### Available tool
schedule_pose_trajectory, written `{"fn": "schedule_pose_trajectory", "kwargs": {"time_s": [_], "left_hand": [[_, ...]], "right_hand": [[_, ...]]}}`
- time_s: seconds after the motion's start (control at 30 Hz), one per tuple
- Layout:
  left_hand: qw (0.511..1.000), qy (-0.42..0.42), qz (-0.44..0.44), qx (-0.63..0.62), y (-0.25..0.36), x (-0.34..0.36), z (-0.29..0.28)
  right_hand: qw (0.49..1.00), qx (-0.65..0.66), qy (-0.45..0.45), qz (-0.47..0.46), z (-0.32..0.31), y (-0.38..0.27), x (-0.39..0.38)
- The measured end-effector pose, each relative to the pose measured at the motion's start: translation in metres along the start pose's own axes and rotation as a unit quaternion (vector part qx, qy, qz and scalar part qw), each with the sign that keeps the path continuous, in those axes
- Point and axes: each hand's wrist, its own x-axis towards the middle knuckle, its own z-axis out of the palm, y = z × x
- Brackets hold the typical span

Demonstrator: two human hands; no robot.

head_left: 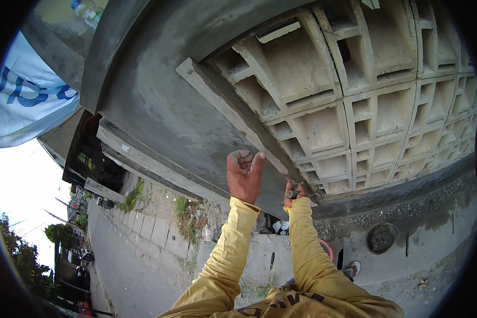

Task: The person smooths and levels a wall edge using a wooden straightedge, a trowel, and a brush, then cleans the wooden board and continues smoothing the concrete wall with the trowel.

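Note:
My left hand (244, 172), dusty at the fingers, is curled against the grey plastered band (180, 122), beside a long narrow wooden strip (228, 111); whatever it may hold is hidden. Lower right, near the strip's bottom end, my right hand (297, 193) is closed on a short cylindrical object (293, 194), perhaps a tool handle; the rest of it is unclear. Right of the strip runs a grid of pale concrete breeze blocks (315, 130).
Below are a concrete ledge (270, 249), a bucket of grey material (381, 238), part of a red-rimmed container (327, 247) and a sandalled foot (352, 270). A long board (132, 153), a white-and-blue banner (26, 100) and a paved street (122, 254) lie leftward.

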Motion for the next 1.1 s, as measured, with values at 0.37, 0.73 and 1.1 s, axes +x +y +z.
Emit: {"fn": "schedule_pose_trajectory", "kwargs": {"time_s": [0.37, 0.73, 1.1], "left_hand": [[0.972, 0.139, 0.131, 0.138, 0.122, 0.104, -0.032], [0.973, 0.107, 0.148, 0.144, 0.127, 0.106, -0.031], [0.976, 0.092, 0.116, 0.157, 0.128, 0.106, -0.030]], "right_hand": [[0.998, 0.023, -0.007, 0.056, -0.006, -0.003, 0.011], [0.998, 0.017, -0.004, 0.067, 0.001, -0.007, 0.004], [0.999, -0.007, -0.002, 0.045, 0.007, -0.008, -0.003]]}}
